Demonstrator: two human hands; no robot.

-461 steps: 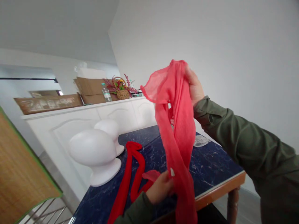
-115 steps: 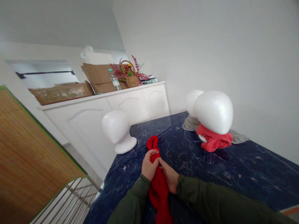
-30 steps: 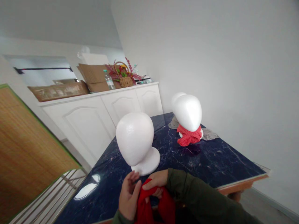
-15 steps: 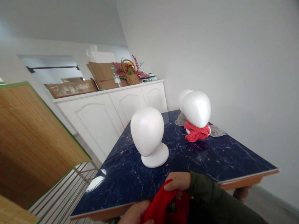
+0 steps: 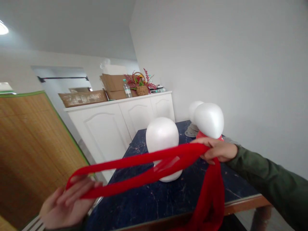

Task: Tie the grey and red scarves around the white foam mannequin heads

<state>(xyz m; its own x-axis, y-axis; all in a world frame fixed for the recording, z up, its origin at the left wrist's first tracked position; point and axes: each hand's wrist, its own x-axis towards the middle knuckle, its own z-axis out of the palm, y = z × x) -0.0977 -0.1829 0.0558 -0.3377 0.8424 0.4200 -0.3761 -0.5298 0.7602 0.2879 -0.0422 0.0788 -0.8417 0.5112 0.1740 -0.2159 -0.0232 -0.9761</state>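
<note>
Stretching red scarf (image 5: 144, 157), left hand (image 5: 64, 202) past table edge (image 5: 102, 195)

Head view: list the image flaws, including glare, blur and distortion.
In the head view, the wide lens tilts and bows the white cabinets; the left hand looks soft with blur; a ceiling light flares at the top-left corner; the red scarf stays fairly sharp.

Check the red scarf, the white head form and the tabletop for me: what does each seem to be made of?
The red scarf looks like thin, sheer fabric, limp where it hangs from the right hand; the fibre can't be told. The white head form looks like matte polystyrene foam, faintly grainy. The dark blue tabletop looks glossy, marble-veined, perhaps stone or laminate.
</note>
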